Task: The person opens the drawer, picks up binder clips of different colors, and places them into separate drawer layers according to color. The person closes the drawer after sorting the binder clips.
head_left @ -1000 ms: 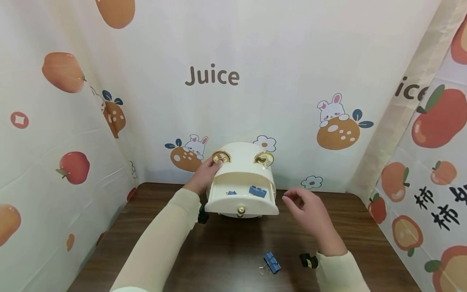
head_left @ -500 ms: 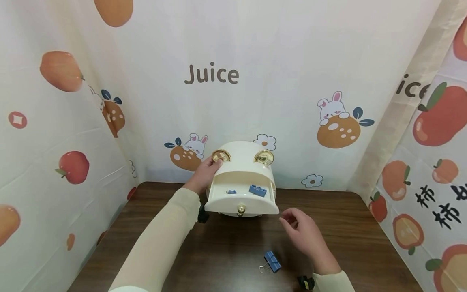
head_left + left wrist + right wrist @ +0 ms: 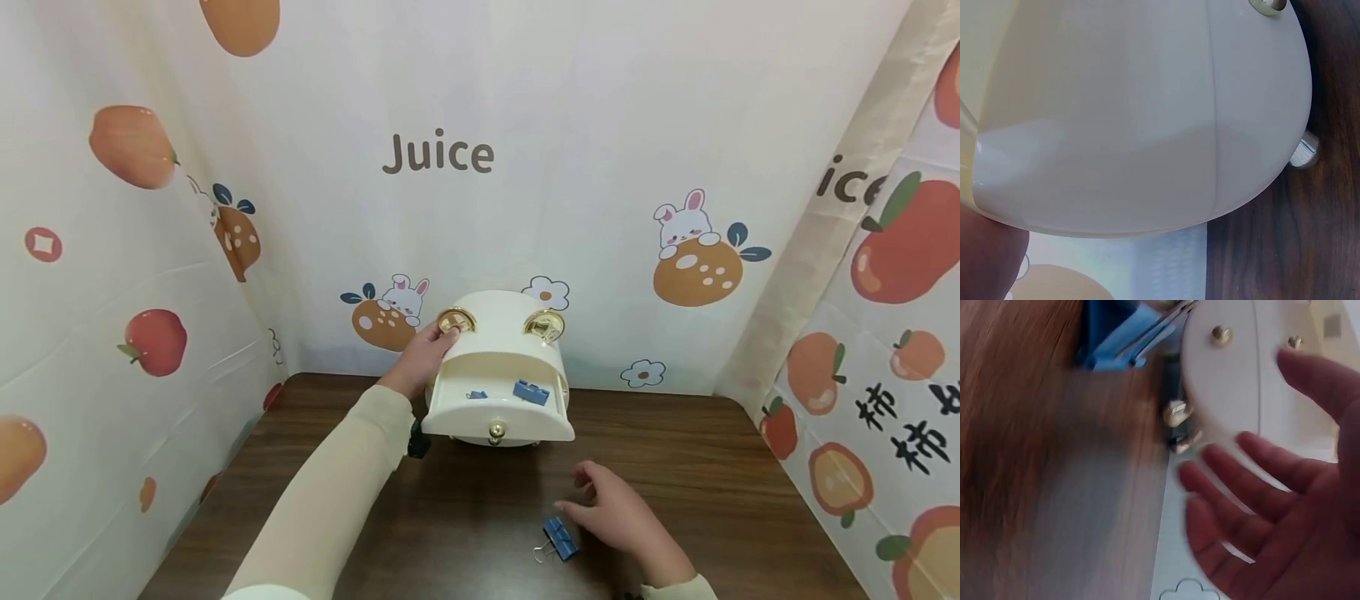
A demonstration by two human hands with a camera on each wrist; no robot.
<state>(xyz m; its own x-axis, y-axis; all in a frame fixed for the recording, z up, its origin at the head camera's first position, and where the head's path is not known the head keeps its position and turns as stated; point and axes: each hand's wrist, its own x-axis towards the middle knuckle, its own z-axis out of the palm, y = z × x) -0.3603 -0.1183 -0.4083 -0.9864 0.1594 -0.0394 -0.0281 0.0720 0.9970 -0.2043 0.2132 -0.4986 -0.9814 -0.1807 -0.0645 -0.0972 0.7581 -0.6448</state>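
Observation:
A white rounded storage box (image 3: 504, 329) with two gold ear-like discs stands at the back of the table. Its drawer (image 3: 457, 419), with a gold knob, is pulled out. Inside lie a blue binder clip (image 3: 532, 392) and a smaller blue clip (image 3: 477, 395). My left hand (image 3: 416, 362) grips the box's left side, thumb beside the left gold disc; its other fingers are mostly hidden. On the table lies another blue binder clip (image 3: 560, 538) with its wire handles to the left. Just above and right of it is my right hand (image 3: 618, 512), fingers apart and holding nothing.
The dark wooden table (image 3: 465, 517) carries the box near its back edge. Printed curtains (image 3: 600, 208) hang behind and on both sides. Short gold feet (image 3: 1177, 412) lift the box off the tabletop.
My right hand has moved down from beside the drawer toward the binder clip on the table, its thumb and fingers spreading. My left hand stays on the box.

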